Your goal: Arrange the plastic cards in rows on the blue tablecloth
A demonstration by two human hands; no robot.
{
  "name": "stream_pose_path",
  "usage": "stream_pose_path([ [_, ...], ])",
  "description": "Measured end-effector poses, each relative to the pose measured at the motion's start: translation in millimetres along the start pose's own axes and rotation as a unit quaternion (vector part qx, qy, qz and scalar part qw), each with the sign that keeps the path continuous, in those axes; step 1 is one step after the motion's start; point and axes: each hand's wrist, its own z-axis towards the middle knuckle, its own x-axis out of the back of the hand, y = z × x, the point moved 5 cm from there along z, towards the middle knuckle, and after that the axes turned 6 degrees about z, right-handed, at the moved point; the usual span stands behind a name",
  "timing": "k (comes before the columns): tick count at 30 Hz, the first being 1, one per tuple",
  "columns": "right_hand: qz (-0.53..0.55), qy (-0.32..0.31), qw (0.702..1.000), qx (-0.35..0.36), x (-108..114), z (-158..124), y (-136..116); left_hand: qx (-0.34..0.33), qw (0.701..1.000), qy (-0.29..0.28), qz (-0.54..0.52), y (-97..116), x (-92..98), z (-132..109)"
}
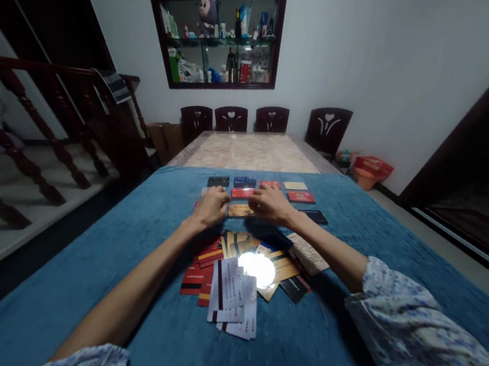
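A gold bank card [240, 211] lies on the blue cloth between my two hands. My left hand [212, 207] is bent over its left end, fingers curled and closed together. At its right end my right hand [270, 203] has its thumb and fingers closed on the edge; the fingertips are partly hidden. Just beyond is a red card [242, 193]. Under my left hand, other cards are mostly covered. Nearer me lies a loose heap: white cards [226, 290], red cards [193, 278], gold cards [285, 266] and a black card [295, 288], with bright glare over the middle.
Farther out sit a black card [218, 181], a dark blue card [244, 182], a cream card [295, 185] and a red stack [301, 197]. A dark card [314, 216] lies beside my right wrist. Chairs [272, 119] stand behind the marble-patterned table [252, 151].
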Motion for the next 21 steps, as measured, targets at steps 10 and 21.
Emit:
stream_pose_path([
  [10, 0.021, 0.046, 0.999, 0.019, -3, -67, -2, -0.069, 0.997, -0.039, 0.001, 57, 3.3, -25],
  [21, 0.082, 0.085, 0.993, 0.018, -8, -141, -10, -0.152, 0.981, -0.117, 0.003, 105, 6.0, -56],
])
